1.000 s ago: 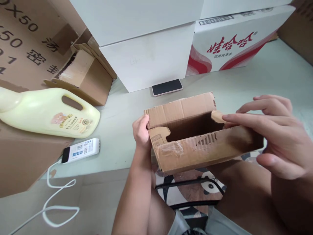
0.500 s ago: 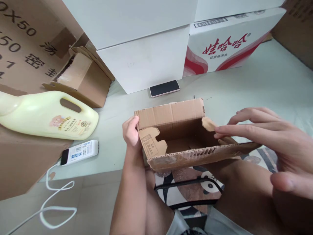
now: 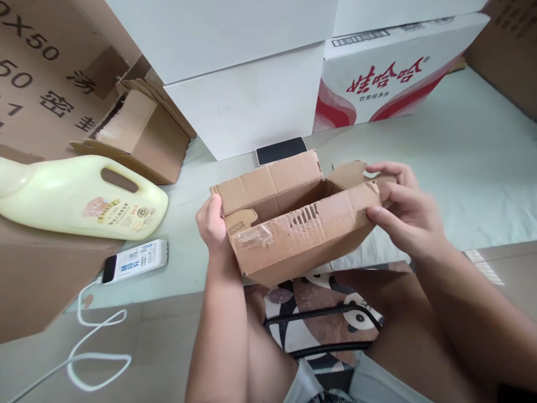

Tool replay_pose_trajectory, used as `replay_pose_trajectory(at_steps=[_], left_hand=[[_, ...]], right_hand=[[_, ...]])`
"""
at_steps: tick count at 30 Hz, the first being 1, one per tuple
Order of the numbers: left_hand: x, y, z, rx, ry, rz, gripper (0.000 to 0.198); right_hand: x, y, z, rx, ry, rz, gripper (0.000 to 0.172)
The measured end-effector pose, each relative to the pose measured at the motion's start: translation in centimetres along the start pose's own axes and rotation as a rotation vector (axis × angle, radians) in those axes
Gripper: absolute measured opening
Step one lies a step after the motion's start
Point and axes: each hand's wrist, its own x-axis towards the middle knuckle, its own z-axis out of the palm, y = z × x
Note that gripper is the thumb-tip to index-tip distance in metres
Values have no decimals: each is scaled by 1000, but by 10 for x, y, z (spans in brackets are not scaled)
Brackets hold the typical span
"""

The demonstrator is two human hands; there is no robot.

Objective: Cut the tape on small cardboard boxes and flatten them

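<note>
A small brown cardboard box (image 3: 302, 235), its top flaps standing open, is tilted above the near edge of the light green surface. Clear tape and a torn patch show on its near flap. My left hand (image 3: 211, 221) is closed on the box's left end, with the thumb at the corner. At the right end, my right hand (image 3: 406, 207) grips the near flap's corner between thumb and fingers, and its upper fingers touch the right end flap. The inside of the box is mostly hidden by the near flap.
White cartons (image 3: 251, 106) stand behind a dark-screened phone (image 3: 282, 151). At left are a pale yellow jug (image 3: 84, 196), a white power bank (image 3: 136, 262) with a cable, and another brown box (image 3: 157, 134). Below is a panda-patterned stool (image 3: 319, 319).
The box has tilted, its near flap rising and its left end shifting left. My right hand has moved in from the right and closed on the box's right end.
</note>
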Motion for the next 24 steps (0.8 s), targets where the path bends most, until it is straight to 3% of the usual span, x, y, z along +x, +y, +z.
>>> replay_pose_trajectory(at_steps=[4, 8, 11, 13, 15, 19, 24], left_hand=[[0, 7, 3, 66, -38, 49, 58], [-2, 8, 2, 32, -96, -14, 44], [-8, 8, -1, -117, -336, -68, 25], [-11, 6, -5, -176, -518, -45, 47], [-11, 3, -9, -188, -605, 5, 57], [-8, -3, -13, -203, -624, 38, 61], [-11, -2, -8, -224, -580, -110, 59]], right_hand=[[-4, 4, 10, 27, 132, -39, 27], [-5, 2, 16, -64, 272, -29, 20], [-9, 1, 22, -68, 289, -42, 14], [-14, 2, 27, 17, 258, -135, 9], [-17, 4, 32, 92, 197, -244, 15], [-19, 5, 38, 84, 58, -328, 30], [-20, 3, 40, 80, 109, -260, 24]])
